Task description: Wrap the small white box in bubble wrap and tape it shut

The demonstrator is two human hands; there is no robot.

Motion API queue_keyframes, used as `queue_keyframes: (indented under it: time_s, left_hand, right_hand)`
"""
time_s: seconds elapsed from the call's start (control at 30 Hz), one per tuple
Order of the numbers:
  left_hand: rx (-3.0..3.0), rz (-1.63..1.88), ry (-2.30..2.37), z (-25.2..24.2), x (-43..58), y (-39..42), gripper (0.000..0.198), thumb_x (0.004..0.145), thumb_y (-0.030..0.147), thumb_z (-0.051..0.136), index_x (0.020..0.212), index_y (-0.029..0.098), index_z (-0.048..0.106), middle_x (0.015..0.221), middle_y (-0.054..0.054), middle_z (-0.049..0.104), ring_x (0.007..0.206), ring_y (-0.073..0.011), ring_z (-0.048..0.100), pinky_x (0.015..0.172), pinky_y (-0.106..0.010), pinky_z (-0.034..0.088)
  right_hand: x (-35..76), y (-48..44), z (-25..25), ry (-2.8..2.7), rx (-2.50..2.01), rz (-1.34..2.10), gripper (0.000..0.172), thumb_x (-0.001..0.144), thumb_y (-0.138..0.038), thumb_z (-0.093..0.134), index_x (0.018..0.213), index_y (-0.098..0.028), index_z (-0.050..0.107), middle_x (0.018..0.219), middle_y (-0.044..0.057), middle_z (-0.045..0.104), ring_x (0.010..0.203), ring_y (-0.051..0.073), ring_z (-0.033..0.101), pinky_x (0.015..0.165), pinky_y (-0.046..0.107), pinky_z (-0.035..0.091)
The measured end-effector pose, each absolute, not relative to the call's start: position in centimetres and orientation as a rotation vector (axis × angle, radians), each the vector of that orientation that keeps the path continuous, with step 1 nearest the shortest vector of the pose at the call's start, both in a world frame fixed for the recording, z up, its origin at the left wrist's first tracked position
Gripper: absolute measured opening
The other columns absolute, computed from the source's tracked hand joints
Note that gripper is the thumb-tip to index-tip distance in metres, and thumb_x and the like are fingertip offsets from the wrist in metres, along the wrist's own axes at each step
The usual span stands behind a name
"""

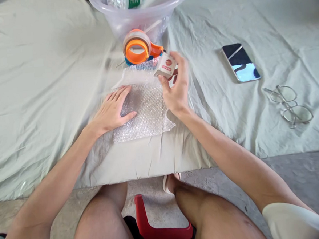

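Observation:
A sheet of clear bubble wrap (148, 111) lies on the cloth in front of me. My left hand (113, 110) rests on its left edge, palm down with the fingers spread. Above the sheet's upper right part, my right hand (176, 83) holds a small white box (166, 65) with a red print, between thumb and fingers. Just beyond the wrap stands an orange tape dispenser (137, 51) with a roll of tape on it, close to the box.
A translucent plastic basin (141, 17) with a green-labelled bottle stands at the back. A phone (241, 62) and eyeglasses (291, 105) lie to the right. The table's front edge runs above my knees, near a red stool (167, 235).

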State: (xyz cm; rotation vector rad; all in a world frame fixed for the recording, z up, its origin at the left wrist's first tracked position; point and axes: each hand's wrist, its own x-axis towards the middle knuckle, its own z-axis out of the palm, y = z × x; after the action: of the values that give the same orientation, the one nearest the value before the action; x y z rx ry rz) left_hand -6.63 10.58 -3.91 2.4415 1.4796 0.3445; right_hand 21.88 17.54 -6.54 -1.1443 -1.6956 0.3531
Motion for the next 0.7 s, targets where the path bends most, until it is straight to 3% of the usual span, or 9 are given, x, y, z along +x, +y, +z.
queue_keyframes:
  time_s: [0.1, 0.2, 0.27, 0.43, 0.6, 0.7]
  left_hand:
    - [2.443, 0.346, 1.475, -3.9, -6.7, 10.5, 0.091, 0.113, 0.062, 0.064, 0.186, 0.017, 0.037, 0.194, -0.019, 0.04, 0.184, -0.0412, 0.034, 0.15, -0.06, 0.031]
    - [2.455, 0.361, 1.469, -4.0, -6.7, 10.5, 0.086, 0.113, 0.062, 0.064, 0.185, 0.02, 0.04, 0.194, -0.017, 0.041, 0.184, -0.0405, 0.034, 0.149, -0.06, 0.032]
    - [2.462, 0.367, 1.464, -4.1, -6.7, 10.5, 0.085, 0.114, 0.06, 0.064, 0.184, 0.02, 0.041, 0.193, -0.018, 0.042, 0.183, -0.041, 0.036, 0.149, -0.061, 0.033]
    - [2.463, 0.351, 1.463, -3.9, -6.6, 10.4, 0.083, 0.114, 0.061, 0.063, 0.185, 0.022, 0.04, 0.194, -0.016, 0.041, 0.183, -0.041, 0.035, 0.148, -0.061, 0.034]
    - [2.48, 0.337, 1.434, -3.6, -6.6, 10.3, 0.084, 0.114, 0.058, 0.064, 0.185, 0.02, 0.04, 0.194, -0.018, 0.04, 0.184, -0.0418, 0.034, 0.149, -0.063, 0.032]
    - [2.505, 0.322, 1.393, -3.6, -6.7, 10.3, 0.084, 0.114, 0.059, 0.065, 0.185, 0.021, 0.041, 0.195, -0.018, 0.038, 0.184, -0.043, 0.033, 0.149, -0.065, 0.031]
  right_hand:
    - [23.4, 19.9, -8.6, -1.545, -1.298, 0.284, 0.056, 0.117, -0.035, 0.055, 0.173, -0.032, 0.052, 0.171, 0.017, 0.061, 0.151, 0.037, 0.062, 0.121, 0.06, 0.059]
    - [25.1, 22.2, -10.4, -1.4, -1.398, 0.303, 0.066, 0.101, -0.007, 0.053, 0.165, -0.02, 0.057, 0.164, 0.025, 0.065, 0.144, 0.036, 0.067, 0.123, 0.059, 0.057]
    - [26.0, 22.8, -10.6, -1.311, -1.472, 0.314, 0.07, 0.092, 0.001, 0.048, 0.159, -0.015, 0.061, 0.161, 0.026, 0.067, 0.143, 0.036, 0.069, 0.125, 0.06, 0.055]
    - [26.6, 21.6, -8.1, -1.401, -1.624, 0.191, 0.07, 0.098, -0.006, 0.048, 0.163, -0.03, 0.062, 0.176, 0.015, 0.059, 0.158, 0.038, 0.059, 0.133, 0.069, 0.047]
    - [25.2, 19.4, -5.7, -1.602, -1.707, 0.176, 0.06, 0.091, -0.007, 0.055, 0.146, -0.022, 0.074, 0.179, 0.017, 0.057, 0.161, 0.04, 0.054, 0.141, 0.075, 0.035]
    - [24.8, 18.5, -5.0, -1.649, -1.623, 0.072, 0.047, 0.104, -0.022, 0.052, 0.143, -0.028, 0.076, 0.177, 0.013, 0.06, 0.164, 0.042, 0.053, 0.143, 0.076, 0.034]
